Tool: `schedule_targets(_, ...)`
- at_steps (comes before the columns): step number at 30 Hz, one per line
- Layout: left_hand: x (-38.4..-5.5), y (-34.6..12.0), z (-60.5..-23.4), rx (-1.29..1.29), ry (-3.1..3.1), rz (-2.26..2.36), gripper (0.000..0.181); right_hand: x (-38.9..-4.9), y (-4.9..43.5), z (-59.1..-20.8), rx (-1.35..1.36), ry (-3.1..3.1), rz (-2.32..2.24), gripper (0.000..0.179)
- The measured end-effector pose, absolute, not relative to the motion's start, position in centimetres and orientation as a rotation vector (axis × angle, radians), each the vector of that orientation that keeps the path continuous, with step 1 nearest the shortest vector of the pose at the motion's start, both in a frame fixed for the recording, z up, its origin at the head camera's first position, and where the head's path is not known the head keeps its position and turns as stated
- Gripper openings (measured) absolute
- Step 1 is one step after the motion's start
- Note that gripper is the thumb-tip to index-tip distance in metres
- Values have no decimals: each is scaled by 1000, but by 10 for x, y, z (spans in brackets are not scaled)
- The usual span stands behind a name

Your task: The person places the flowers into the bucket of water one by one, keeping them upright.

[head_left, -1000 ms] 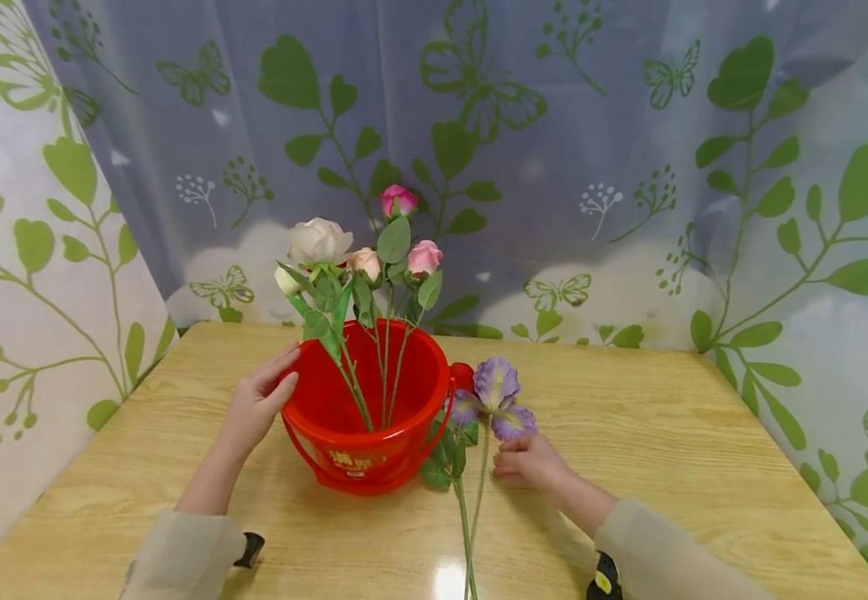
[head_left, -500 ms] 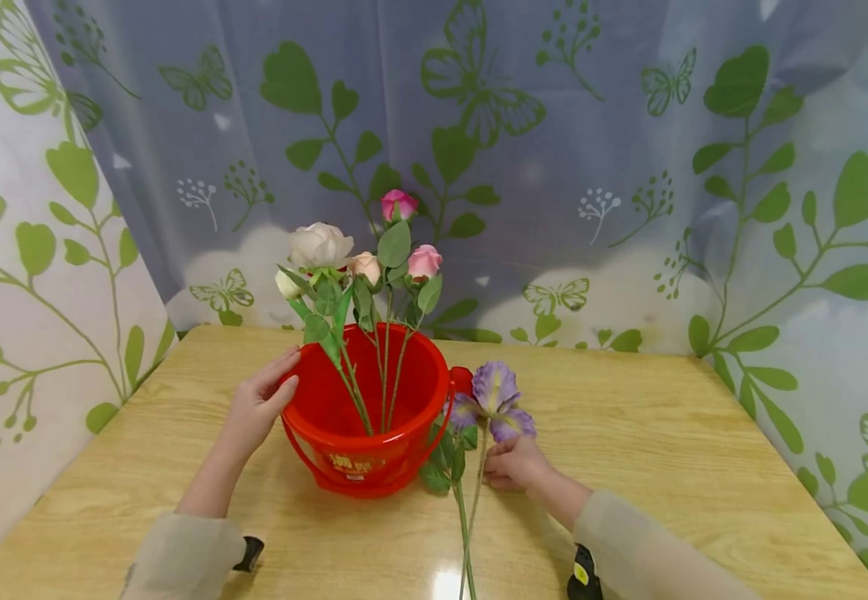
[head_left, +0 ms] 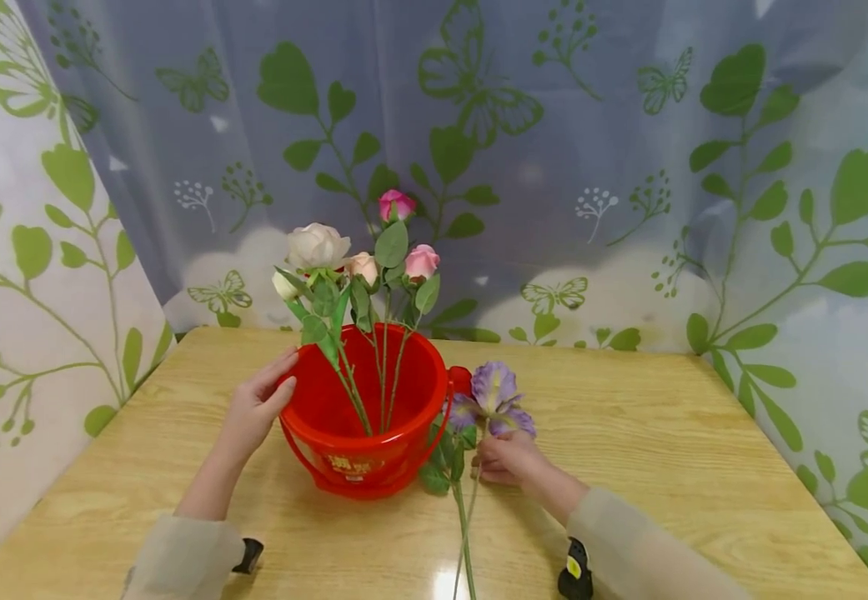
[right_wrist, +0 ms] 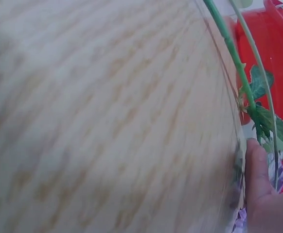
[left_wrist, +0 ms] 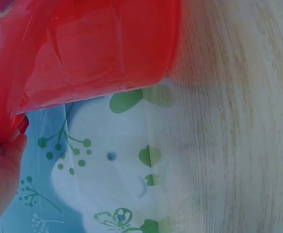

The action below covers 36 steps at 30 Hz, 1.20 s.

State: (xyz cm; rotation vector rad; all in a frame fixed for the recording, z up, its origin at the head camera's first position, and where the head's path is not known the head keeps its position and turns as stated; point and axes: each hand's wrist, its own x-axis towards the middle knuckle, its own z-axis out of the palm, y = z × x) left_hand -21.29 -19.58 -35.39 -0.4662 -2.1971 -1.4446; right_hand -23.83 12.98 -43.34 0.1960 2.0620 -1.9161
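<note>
My left hand (head_left: 255,408) holds the left rim of a red bucket (head_left: 362,471), thumb over the rim. In the left wrist view, the fingers (left_wrist: 16,148) meet the bucket's edge. Inside the bucket stand a white flower (head_left: 318,246), a peach rose (head_left: 363,267), a pink rose (head_left: 422,262) and a deeper pink rose (head_left: 396,205). My right hand (head_left: 512,460) pinches the stem of a purple iris (head_left: 495,388), just below its bloom. In the right wrist view, that stem (right_wrist: 256,53) runs between thumb and fingers.
Beside the bucket a red flower (head_left: 460,381) lies on the wooden table (head_left: 666,467), its leafy stem (head_left: 464,529) crossing under the iris stem. A patterned curtain (head_left: 524,208) hangs behind the table and along both sides.
My right hand has moved left onto the iris stem, and the stem's lower end has swung left. The left hand stays at the bucket rim.
</note>
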Motion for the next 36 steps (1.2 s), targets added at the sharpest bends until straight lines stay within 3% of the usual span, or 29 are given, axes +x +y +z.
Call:
schedule_targets(7, -213, -194, -353, -466, -2193, -1446, 33, -238, 130, -433, 94, 2017, -1901, 14)
schedule_targets(21, -213, -197, -354, -460, -2202, -1450, 33, -237, 147, -418, 22, 1915, -2004, 25)
schedule_targets(30, -212, -197, -355, -468, -2196, -1463, 33, -237, 162, -386, 48, 1961, -2083, 22)
schedule_targets(36, -212, -197, -355, -474, -2185, -1470, 33, -238, 169, -360, -45, 2037, -2088, 31)
